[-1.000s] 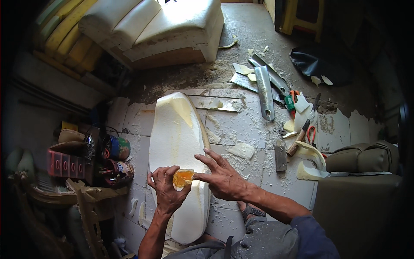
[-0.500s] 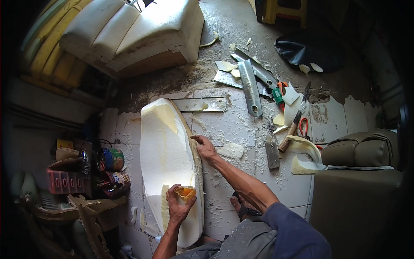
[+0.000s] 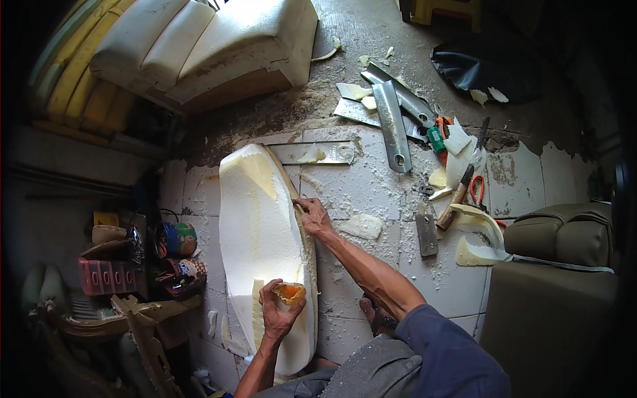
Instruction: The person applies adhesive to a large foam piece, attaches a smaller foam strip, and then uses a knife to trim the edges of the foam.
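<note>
A long white foam pad (image 3: 255,219) leans in front of me, with a tan layer along its right edge. My left hand (image 3: 280,317) is wrapped round a small crusted container (image 3: 290,292) with orange stuff inside, held over the lower part of the pad. A strip of yellowish foam (image 3: 257,312) lies beside that hand. My right hand (image 3: 314,215) touches the pad's right edge about halfway up, fingers bent and pressed together; whatever they pinch is too small to make out.
Metal plates (image 3: 393,126), a hammer-like wooden-handled tool (image 3: 456,202), red-handled scissors (image 3: 476,189) and a grey block (image 3: 426,233) lie at right among foam scraps. Cans (image 3: 176,239) and a red box (image 3: 106,275) stand at left. A white padded seat (image 3: 232,46) is behind; a brown one (image 3: 544,312) is at right.
My right hand has shifted slightly up along the pad's edge, fingers drawn in more. The left hand keeps the container over the pad. The whole view has shifted slightly.
</note>
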A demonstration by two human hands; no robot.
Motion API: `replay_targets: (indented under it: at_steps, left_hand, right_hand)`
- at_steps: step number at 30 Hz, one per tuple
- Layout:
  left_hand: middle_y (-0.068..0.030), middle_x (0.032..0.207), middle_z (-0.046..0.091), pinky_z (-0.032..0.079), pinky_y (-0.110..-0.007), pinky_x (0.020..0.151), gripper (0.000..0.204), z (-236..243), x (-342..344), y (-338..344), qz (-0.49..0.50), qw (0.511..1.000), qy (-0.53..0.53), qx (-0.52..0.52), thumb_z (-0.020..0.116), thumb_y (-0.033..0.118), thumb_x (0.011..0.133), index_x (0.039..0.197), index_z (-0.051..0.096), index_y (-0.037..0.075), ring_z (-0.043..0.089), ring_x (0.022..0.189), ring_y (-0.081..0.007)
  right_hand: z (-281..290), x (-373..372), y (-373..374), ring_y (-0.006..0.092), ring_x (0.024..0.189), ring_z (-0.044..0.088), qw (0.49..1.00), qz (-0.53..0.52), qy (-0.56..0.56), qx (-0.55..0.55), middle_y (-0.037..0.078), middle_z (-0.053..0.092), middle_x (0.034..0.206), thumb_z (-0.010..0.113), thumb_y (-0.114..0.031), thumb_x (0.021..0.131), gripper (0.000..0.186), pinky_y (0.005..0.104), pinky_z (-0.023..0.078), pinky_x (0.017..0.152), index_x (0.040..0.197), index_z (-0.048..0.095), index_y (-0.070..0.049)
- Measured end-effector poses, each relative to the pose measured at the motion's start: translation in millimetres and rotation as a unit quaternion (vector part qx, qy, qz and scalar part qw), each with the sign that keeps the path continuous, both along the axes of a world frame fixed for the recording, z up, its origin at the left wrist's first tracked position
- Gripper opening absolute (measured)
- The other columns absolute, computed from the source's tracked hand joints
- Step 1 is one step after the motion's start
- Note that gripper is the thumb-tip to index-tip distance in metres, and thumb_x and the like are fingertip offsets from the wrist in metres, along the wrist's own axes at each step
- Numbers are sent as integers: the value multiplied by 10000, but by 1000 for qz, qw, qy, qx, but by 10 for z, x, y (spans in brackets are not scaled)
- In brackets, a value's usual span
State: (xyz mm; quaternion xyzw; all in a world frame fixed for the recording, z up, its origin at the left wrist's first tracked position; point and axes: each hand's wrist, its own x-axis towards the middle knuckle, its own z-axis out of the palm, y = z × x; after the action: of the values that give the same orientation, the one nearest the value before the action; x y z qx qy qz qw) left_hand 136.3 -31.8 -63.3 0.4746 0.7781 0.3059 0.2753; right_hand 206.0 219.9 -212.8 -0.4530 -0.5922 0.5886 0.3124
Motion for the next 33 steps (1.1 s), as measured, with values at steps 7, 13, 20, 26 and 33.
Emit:
replay_targets:
  at_steps: [7, 13, 20, 26, 33]
  left_hand:
    - [-116, 1235, 519, 403, -439, 1054, 756, -14, 4, -16, 0, 1000, 14, 0, 907, 232, 735, 1370, 511, 126, 502, 1183, -301]
    - [-113, 1222, 525, 394, -436, 1048, 761, -26, -5, -9, 4, 1000, 16, 7, 912, 245, 730, 1365, 512, 122, 502, 1169, -301]
    - [-120, 1165, 538, 315, -471, 1046, 736, 68, 190, 161, -36, 981, 179, 63, 887, 300, 757, 1356, 500, 117, 488, 1160, -312]
    - [-111, 1166, 547, 285, -484, 1042, 717, 117, 216, 316, -31, 955, 282, 83, 865, 314, 754, 1340, 504, 112, 491, 1147, -306]
    - [-88, 1161, 531, 257, -474, 1020, 738, 327, 252, 409, -96, 920, 358, 127, 882, 267, 694, 1332, 530, 149, 489, 1161, -279]
  right_hand:
    - [123, 423, -769, 368, 1166, 570, 996, 28, -4, 89, 197, 573, 1277, 569, -50, 805, 473, 424, 489, 1038, 1217, 766, -173]
    - [290, 864, -912, 347, 1152, 572, 988, 50, -33, 140, 174, 589, 1203, 507, 11, 742, 521, 426, 473, 1039, 1166, 782, -116]
    - [885, 1183, -785, 339, 996, 632, 981, 154, -27, 113, 173, 620, 1071, 528, -6, 767, 430, 400, 531, 912, 1116, 769, -76]
    - [1819, 1433, -753, 320, 989, 622, 914, 248, -67, 313, 156, 611, 1041, 628, -41, 816, 418, 423, 537, 858, 1199, 747, -156]
    - [1839, 1214, -870, 287, 967, 614, 828, 310, -244, 398, 124, 588, 1025, 602, -166, 932, 339, 421, 517, 791, 1250, 712, -216]
